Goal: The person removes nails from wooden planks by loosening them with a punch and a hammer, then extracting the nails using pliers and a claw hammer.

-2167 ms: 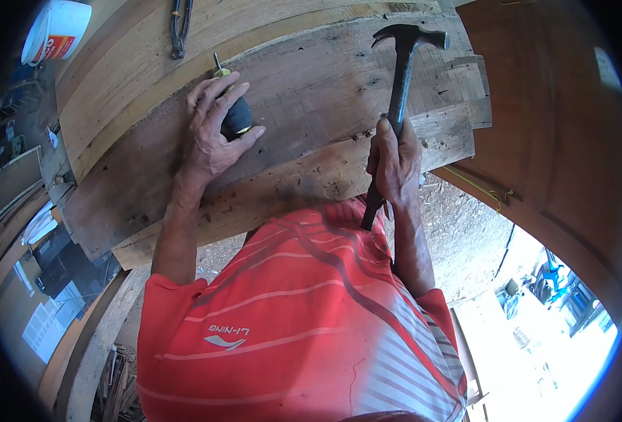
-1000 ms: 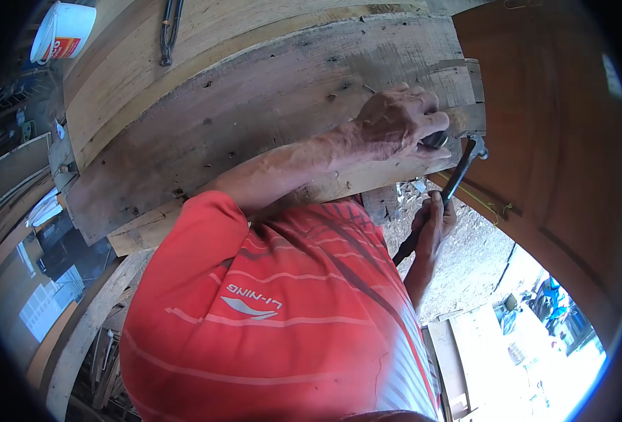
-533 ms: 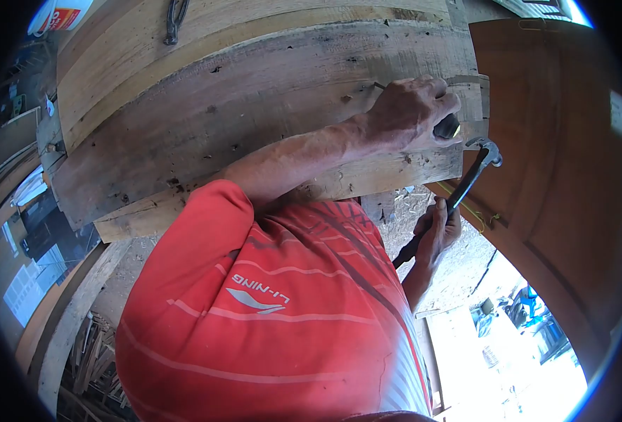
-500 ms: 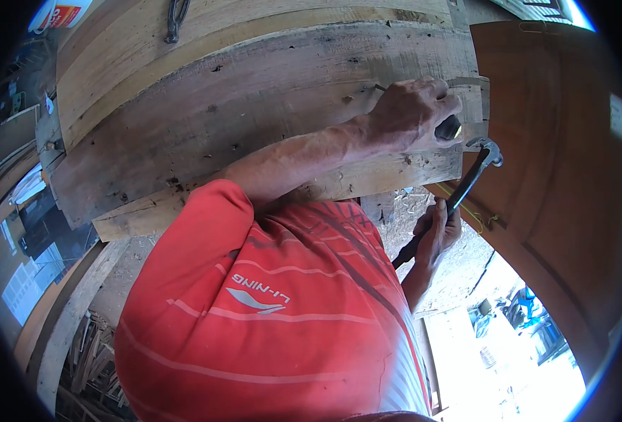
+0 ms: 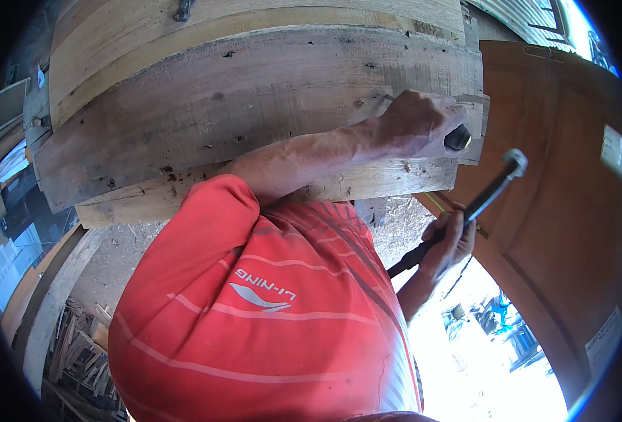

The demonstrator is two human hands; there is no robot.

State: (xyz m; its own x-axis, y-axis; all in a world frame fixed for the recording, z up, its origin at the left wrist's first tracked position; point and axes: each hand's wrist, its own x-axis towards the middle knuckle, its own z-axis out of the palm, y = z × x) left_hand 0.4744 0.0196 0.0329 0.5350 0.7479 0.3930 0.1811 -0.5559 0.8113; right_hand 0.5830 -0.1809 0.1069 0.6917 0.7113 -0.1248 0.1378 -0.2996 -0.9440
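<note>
My left hand (image 5: 423,123) is closed around a chisel, resting over the right part of the wooden boards. The chisel's dark handle end (image 5: 457,138) sticks out on the right side of the fist, and its narrow metal tip shows on the left, by the wood. Lower right, my right hand (image 5: 453,243) grips a claw hammer (image 5: 490,195) by its dark handle. The hammer head is up and to the right, slightly blurred, apart from the chisel. Beneath my left forearm lies a wide weathered plank (image 5: 205,105) with dark marks and small holes.
A dark metal tool (image 5: 183,10) lies on the boards at the top edge. On the right stands a large brown wooden panel (image 5: 536,176). Scrap wood sticks (image 5: 79,352) are piled at lower left. A pale timber (image 5: 50,302) runs along the left.
My right hand has moved a little rightward, and the hammer head has swung to the right and turned, away from the chisel. The left hand keeps its grip; the whole view has shifted slightly.
</note>
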